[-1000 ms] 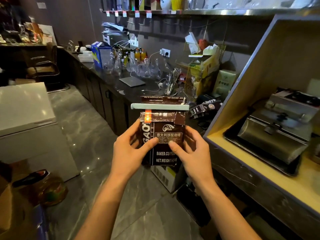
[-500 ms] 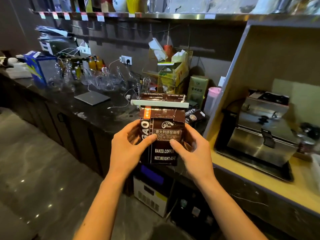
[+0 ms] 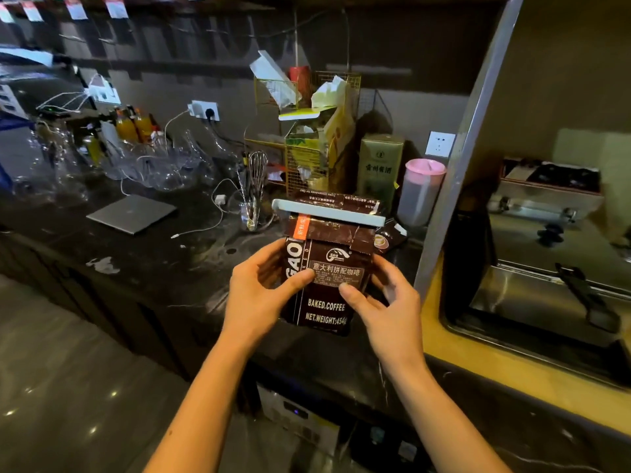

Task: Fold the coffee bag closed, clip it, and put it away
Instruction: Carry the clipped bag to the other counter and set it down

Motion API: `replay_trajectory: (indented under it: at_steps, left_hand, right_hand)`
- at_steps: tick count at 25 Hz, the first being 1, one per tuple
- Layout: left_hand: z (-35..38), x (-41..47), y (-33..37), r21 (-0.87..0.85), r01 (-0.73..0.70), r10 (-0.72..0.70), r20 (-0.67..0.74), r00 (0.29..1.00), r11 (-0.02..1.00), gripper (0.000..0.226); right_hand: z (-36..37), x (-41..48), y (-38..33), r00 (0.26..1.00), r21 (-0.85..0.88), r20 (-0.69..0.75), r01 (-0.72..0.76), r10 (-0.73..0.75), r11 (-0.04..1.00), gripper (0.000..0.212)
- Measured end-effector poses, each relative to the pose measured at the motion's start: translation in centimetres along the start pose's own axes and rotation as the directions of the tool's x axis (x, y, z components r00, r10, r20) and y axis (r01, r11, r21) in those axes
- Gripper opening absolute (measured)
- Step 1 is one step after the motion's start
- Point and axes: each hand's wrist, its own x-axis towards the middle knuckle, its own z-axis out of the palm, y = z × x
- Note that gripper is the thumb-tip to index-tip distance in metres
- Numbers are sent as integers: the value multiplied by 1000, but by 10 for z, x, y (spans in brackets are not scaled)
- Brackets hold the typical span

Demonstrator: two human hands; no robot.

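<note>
I hold a dark brown coffee bag (image 3: 326, 303) upright over the near edge of the black counter (image 3: 143, 254). Its top is folded over, and a long pale blue clip (image 3: 329, 213) is clamped across the fold. My left hand (image 3: 254, 295) grips the bag's left side with the thumb on the front label. On the right side, my right hand (image 3: 387, 307) holds it with the thumb on the front.
Behind the bag stand a glass with a whisk (image 3: 254, 189), a wire rack of cartons (image 3: 317, 138), a green tin (image 3: 380, 165) and a pink-lidded jug (image 3: 421, 191). A laptop (image 3: 131, 213) and glassware lie left. A steel machine (image 3: 546, 254) sits in the yellow shelf on the right.
I have turned and stepped closer to the counter. The bag, still held by both hands, now hovers over the counter edge near the tin and jug.
</note>
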Motion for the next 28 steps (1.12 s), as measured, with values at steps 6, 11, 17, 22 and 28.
replay_trajectory:
  at_steps: [6, 11, 17, 22, 28]
  left_hand:
    - [-12, 74, -58, -47, 46, -38, 145, 989, 998, 55]
    - [-39, 126, -117, -89, 110, -75, 330, 941, 990, 57]
    - [-38, 162, -176, -96, 259, -172, 523, 834, 961, 63]
    - [-8, 196, -205, -20, 353, -273, 594, 757, 935, 76]
    - [39, 229, -227, 114, 423, -395, 630, 669, 899, 58]
  right_hand:
    - [36, 44, 49, 988, -25, -137, -69, 65, 997, 64]
    - [87, 60, 92, 951, -24, -283, -140, 128, 990, 64]
    - [115, 65, 131, 880, -16, -403, -283, 253, 959, 64]
    - [90, 97, 154, 854, 27, -384, -368, 350, 929, 59]
    - [53, 136, 183, 843, 4, -356, -430, 403, 903, 48]
